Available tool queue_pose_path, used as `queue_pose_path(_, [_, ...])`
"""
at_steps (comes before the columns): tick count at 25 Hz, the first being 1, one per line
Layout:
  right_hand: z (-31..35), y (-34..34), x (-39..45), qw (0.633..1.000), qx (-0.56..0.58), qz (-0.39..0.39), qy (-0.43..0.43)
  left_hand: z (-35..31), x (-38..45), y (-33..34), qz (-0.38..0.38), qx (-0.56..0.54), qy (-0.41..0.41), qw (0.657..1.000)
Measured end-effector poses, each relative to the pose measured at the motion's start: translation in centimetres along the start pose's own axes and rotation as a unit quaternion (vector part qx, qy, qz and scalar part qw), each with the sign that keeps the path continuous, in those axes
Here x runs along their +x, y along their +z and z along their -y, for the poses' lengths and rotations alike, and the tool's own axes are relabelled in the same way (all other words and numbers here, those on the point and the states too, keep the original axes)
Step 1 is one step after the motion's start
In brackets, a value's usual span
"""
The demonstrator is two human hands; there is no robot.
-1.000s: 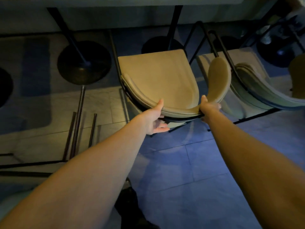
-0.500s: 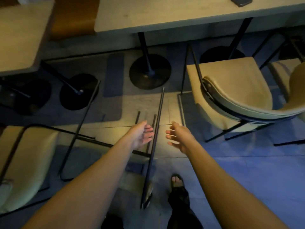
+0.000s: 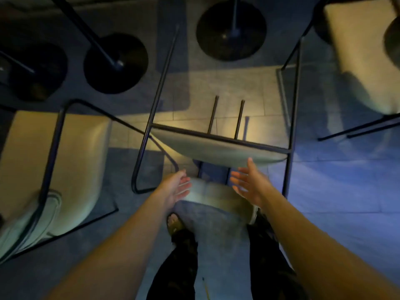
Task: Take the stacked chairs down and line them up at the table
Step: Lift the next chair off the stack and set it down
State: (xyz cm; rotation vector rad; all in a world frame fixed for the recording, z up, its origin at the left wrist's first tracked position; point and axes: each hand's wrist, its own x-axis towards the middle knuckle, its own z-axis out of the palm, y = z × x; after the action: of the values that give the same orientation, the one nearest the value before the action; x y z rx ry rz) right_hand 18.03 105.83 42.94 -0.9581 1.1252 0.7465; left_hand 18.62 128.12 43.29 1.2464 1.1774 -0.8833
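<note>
Straight below me is a beige chair with a black metal frame [image 3: 216,148], seen from above; its curved backrest [image 3: 218,197] lies between my hands. My left hand [image 3: 175,188] is open, fingers spread, just left of the backrest and not touching it. My right hand [image 3: 249,182] is open too, close above the backrest's right end. At the left are beige chairs stacked one on another [image 3: 65,161], with black legs lying across the seat. At the upper right is another beige chair [image 3: 357,50].
Round black table bases [image 3: 231,29] [image 3: 114,61] and their posts stand on the tiled floor at the top. My feet, one in a sandal [image 3: 175,221], and black trouser legs are under the backrest. Bare floor lies at the lower right.
One second ago both hands held the right-hand chair's backrest. They let go, and the view swung left and down. Both open hands are now at the middle chair's backrest.
</note>
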Motion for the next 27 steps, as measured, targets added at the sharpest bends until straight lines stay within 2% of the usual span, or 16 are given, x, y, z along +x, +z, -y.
queue_pose_path(3, [-4.9, 0.5, 6.5, 0.999, -0.023, -0.022, 0.027, 3.4, 7.3, -2.0, 0.000, -0.005, -0.038, 0.999])
queue_pose_path(9, [-13.8, -0.7, 19.5, 0.991, -0.053, -0.099, 0.074, 9.8, 21.9, -3.3, -0.027, -0.015, -0.065, 0.997])
queue_pose_path(16, [-22.9, -1.2, 29.9, 0.990, -0.020, -0.080, 0.111, 16.4, 32.8, -4.2, -0.066, -0.045, -0.116, 0.990])
queue_pose_path(20, [-26.2, -2.3, 34.1, 0.986, 0.027, -0.092, 0.137, 19.4, 36.3, -4.2, -0.072, -0.088, -0.143, 0.983])
queue_pose_path(27, [-29.4, -3.9, 40.7, 0.962, 0.173, -0.134, 0.161, 21.8, 42.0, -2.5, -0.066, -0.218, -0.103, 0.968])
